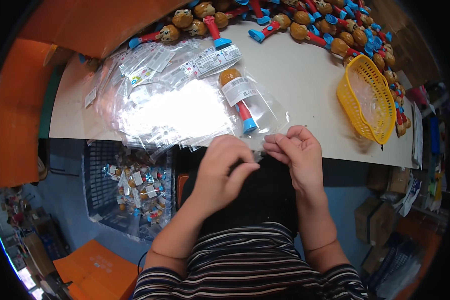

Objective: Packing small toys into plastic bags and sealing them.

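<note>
A figure toy (244, 112) with a round brown head, red body and blue base lies inside a clear plastic bag (270, 110) with a white printed label, near the table's front edge. My right hand (300, 157) is at the bag's near end, thumb and fingertips pinched together on its clear film. My left hand (225, 167) is just left of it, fingers curled toward the thumb; what it pinches, if anything, is hard to make out. To the left lies a spread pile of flat clear bags (170, 105), partly lost in glare.
Many loose figure toys (347, 37) line the table's back and right side. A yellow basket (342, 95) holding clear plastic stands at the right. Below the table, a blue crate (97, 182) contains bagged toys. An orange box (97, 267) is at lower left.
</note>
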{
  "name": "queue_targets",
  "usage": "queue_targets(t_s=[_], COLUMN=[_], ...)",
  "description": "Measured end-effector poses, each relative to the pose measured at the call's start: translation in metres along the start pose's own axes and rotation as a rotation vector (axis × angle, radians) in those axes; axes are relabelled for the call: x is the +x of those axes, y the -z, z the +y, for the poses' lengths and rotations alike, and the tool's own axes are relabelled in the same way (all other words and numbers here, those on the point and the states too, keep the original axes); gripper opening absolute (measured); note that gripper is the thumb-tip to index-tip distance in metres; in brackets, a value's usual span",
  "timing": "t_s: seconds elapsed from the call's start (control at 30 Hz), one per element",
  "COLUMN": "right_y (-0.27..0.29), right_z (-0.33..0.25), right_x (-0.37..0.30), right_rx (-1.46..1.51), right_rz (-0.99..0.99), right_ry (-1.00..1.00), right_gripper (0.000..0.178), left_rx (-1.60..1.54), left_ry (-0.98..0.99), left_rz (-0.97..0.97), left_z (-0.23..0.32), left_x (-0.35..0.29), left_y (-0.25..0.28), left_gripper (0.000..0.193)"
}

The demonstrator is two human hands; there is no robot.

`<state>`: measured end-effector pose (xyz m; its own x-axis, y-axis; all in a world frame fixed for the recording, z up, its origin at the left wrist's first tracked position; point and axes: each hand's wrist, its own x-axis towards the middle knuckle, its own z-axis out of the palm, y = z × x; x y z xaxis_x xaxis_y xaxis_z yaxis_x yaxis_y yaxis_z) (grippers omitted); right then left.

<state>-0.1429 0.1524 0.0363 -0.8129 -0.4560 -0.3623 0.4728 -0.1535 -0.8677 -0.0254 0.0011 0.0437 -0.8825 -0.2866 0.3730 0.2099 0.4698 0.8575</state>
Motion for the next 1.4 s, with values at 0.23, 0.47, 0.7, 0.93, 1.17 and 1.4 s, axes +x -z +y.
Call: queue_targets(t_s=[0.23,0.47,0.7,0.93,1.17,1.4], right_y=[0.006,0.012,0.017,0.011,0.012,0.019], right_z=[0.000,0.008,0.015,0.020,0.016,0.009], right_x=[-0.002,-0.001,0.000,0.004,0.002,-0.002], right_rx=[-0.024,-0.040,0.063,-0.125,0.025,-0.087], right_rz=[0.006,-0.029,-0.012,-0.037,-0.062,-0.128], right_ry=[-0.027,-0.016,0.041,0.081,-0.012,0.012], right_gripper=[0.012,0.011,0.012,0.012,0.012,0.025], left_rx=[-0.744,-0.769,-0.824,0.702,0.727,0.412], left_ry=[0.335,0.325,0.165,-0.482,-0.381,-0.336], left_rz=[0.377,0.386,-0.303,-0.203,-0.403,-0.239], left_z=[-0.024,0.014,0.075,0.028,0.039,0.026], left_x=[-0.028,0.030,0.204,0.254,0.240,0.173], left_y=[0.047,0.059,-0.112,-0.198,-0.136,-0.033], left_gripper=[0.008,0.012,0.026,0.015,0.014,0.017])
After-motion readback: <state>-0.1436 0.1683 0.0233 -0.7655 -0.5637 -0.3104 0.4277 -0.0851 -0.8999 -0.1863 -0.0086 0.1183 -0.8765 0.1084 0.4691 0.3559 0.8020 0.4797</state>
